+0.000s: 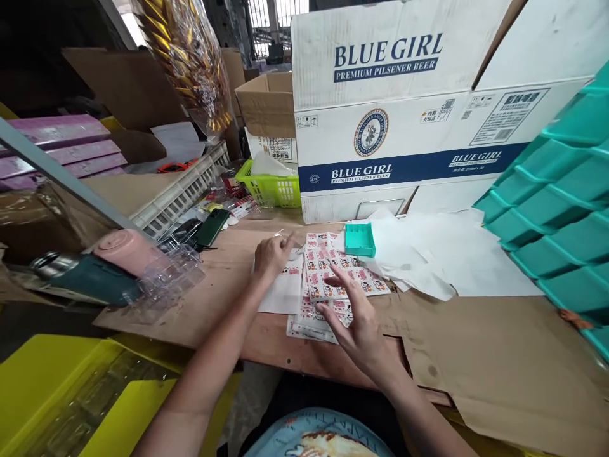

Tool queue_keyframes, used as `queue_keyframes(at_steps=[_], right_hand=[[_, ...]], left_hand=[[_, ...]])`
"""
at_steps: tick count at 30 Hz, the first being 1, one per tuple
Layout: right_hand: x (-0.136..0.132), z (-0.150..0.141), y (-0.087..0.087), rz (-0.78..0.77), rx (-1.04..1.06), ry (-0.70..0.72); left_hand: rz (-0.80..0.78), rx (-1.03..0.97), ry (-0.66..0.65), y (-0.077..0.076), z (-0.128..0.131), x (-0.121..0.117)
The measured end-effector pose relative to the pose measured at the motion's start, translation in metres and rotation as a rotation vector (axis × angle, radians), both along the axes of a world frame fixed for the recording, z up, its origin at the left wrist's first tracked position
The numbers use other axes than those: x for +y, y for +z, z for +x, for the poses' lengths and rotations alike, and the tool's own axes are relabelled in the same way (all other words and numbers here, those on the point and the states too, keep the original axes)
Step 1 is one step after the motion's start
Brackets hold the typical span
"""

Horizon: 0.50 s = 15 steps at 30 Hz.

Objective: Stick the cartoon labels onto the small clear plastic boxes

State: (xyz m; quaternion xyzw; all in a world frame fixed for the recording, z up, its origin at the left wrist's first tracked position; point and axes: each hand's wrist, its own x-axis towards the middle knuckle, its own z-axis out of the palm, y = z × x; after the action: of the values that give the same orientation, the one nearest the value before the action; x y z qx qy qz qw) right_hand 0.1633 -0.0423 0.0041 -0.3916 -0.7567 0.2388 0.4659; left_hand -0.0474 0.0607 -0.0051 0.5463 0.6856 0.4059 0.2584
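Note:
My left hand (272,259) is closed at the far side of a white sheet (278,295), its fingers curled at a thin clear plastic piece (297,244). Part of that piece is hidden behind the fingers. To the right, my right hand (358,320) has its thumb and fingers spread and holds nothing. It hovers over overlapping sheets of printed stickers (316,270) with small red and black cartoon prints. A small teal plastic tray (360,239) rests at the far edge of these sheets.
White papers (428,254) lie at the right beside teal stacked trays (556,209). A white beer carton (380,127) stands behind. Bottles (85,279), clear plastic boxes (166,279) and a phone (212,227) are at the left; a lime basket (273,190) is at the back.

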Motion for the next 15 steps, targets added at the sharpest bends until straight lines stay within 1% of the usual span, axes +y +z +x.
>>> queue_keyframes(at_steps=[2, 4, 5, 7, 9, 11, 12, 13, 15], right_hand=[[-0.003, 0.000, -0.001, -0.002, 0.012, -0.021], [-0.008, 0.003, -0.003, -0.013, 0.011, -0.036], [-0.010, 0.007, -0.004, -0.016, 0.006, -0.042], [-0.016, 0.016, -0.005, -0.019, -0.010, -0.056], [-0.021, 0.028, -0.005, -0.027, -0.018, -0.075], [-0.024, 0.039, -0.005, -0.050, 0.003, -0.094], [-0.025, 0.042, -0.005, -0.075, 0.032, -0.100], [-0.024, 0.044, -0.005, -0.106, 0.073, -0.103], [-0.018, 0.042, -0.008, -0.173, 0.165, -0.103]], left_hand=[[0.022, 0.143, 0.014, 0.009, 0.004, 0.019], [-0.047, 0.249, 0.017, 0.014, 0.010, 0.038], [-0.101, 0.257, 0.011, 0.014, 0.012, 0.047], [-0.190, 0.194, -0.013, 0.012, 0.012, 0.062], [-0.229, 0.107, -0.045, 0.009, 0.005, 0.068], [-0.240, -0.013, -0.068, 0.008, -0.002, 0.062], [-0.231, -0.084, -0.077, 0.008, -0.005, 0.053], [-0.213, -0.161, -0.084, 0.008, -0.005, 0.040], [-0.164, -0.295, -0.091, 0.010, 0.003, 0.007]])
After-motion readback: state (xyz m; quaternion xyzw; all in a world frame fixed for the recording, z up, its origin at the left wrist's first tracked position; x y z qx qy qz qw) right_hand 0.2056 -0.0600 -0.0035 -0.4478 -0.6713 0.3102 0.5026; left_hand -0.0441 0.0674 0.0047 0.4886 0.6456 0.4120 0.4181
